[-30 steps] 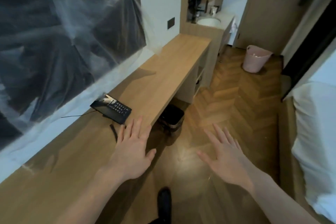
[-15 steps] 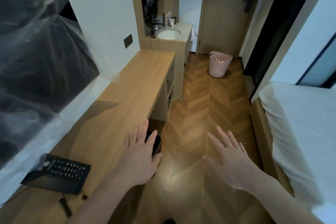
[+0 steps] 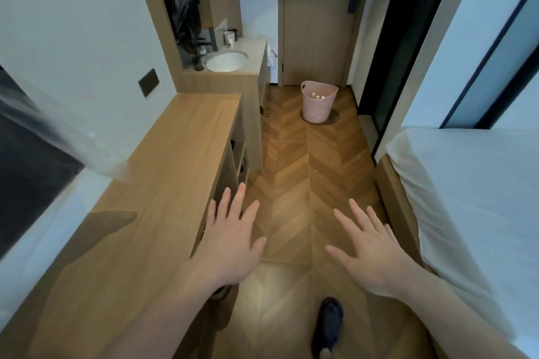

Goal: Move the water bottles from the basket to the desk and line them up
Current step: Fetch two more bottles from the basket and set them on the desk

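Water bottles show only as a few pale caps poking up inside the pink basket, which stands on the herringbone floor at the far end of the room, in front of the closed door and off the far right corner of the desk. The caps face upward, so the bottles seem to stand upright or nearly so, long axis running floor to ceiling, though their bodies are hidden by the basket wall and a slight lean cannot be ruled out; the exact count is too small to tell. Nothing of the task looks done yet: the visible stretch of the desk, from its near edge to the far edge by the sink counter, carries no bottle, so every one remains to be fetched and lined up. The left hand hovers palm down over the desk's right edge, fingers straight and spread, holding nothing. The right hand hangs over the floor between the desk and the bed, fingers likewise spread apart and empty. Both hands are well apart from the basket, and a dark shoe shows on the floor below them. The step in hand, as I judge it, is the walk to the basket, with the first pickup not yet begun.
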The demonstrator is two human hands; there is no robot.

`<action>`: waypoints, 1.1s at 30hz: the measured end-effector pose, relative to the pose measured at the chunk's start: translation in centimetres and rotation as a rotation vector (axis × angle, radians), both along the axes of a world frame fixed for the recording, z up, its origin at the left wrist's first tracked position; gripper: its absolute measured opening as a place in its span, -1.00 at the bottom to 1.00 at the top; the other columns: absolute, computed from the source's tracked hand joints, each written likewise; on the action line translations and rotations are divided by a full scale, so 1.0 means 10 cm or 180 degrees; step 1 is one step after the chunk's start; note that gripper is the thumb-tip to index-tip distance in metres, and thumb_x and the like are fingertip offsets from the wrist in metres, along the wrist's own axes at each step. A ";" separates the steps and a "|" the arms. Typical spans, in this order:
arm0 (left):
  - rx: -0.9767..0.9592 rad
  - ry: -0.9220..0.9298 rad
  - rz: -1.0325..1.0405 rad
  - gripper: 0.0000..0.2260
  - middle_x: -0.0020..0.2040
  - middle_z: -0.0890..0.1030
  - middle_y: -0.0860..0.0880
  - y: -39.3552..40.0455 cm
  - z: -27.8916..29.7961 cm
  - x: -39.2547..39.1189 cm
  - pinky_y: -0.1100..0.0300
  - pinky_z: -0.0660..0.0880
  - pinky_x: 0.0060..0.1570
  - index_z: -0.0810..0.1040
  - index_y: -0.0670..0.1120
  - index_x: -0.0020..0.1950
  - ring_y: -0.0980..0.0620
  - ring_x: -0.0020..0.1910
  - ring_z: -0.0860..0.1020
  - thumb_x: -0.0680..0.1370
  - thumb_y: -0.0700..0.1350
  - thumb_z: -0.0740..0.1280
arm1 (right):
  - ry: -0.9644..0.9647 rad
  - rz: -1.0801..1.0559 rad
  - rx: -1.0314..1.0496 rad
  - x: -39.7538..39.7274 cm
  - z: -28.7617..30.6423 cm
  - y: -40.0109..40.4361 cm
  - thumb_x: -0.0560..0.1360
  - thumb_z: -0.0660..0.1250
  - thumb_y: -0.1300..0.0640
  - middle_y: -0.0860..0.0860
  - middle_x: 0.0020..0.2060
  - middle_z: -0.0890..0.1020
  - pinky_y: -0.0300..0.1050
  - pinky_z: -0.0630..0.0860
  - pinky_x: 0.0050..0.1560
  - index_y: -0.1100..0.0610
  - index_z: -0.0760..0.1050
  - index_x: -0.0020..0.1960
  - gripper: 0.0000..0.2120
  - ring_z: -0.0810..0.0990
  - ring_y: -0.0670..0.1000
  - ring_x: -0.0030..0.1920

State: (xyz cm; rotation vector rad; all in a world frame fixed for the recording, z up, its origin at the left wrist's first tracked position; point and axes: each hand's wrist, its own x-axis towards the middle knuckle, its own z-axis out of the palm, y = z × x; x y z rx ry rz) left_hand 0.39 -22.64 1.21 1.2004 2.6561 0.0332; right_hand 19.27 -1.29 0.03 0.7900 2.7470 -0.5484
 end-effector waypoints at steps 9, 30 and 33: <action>-0.0260 -0.0001 0.0023 -0.30 0.65 -0.44 -0.05 1.40 -0.09 -0.84 -0.23 -0.21 0.64 -0.16 0.09 0.73 -0.16 0.63 -0.42 0.70 0.28 0.08 | -0.0097 -0.0039 0.0079 -0.78 -0.15 1.45 0.63 0.02 -0.42 -0.07 0.66 -0.36 0.25 -0.19 0.65 -0.20 -0.23 0.70 -0.22 -0.34 0.14 0.67; -0.0042 0.0354 0.0282 -0.31 0.62 -0.50 -0.03 3.97 -0.34 -2.93 -0.20 -0.40 0.56 -0.25 0.14 0.71 -0.19 0.57 -0.51 0.69 0.30 0.01 | -0.0124 0.0160 0.0298 -3.00 -0.19 4.20 0.60 -0.03 -0.46 -0.10 0.66 -0.37 0.25 -0.23 0.62 -0.21 -0.23 0.70 -0.21 -0.36 0.12 0.66; -0.0048 0.0357 0.0185 -0.30 0.63 -0.49 -0.03 4.43 -0.40 -3.44 -0.18 -0.46 0.51 -0.28 0.13 0.71 -0.20 0.58 -0.51 0.69 0.28 0.02 | -0.0174 0.0054 0.0369 -3.44 -0.21 4.56 0.62 -0.03 -0.45 -0.09 0.66 -0.36 0.24 -0.23 0.62 -0.19 -0.24 0.70 -0.22 -0.35 0.13 0.67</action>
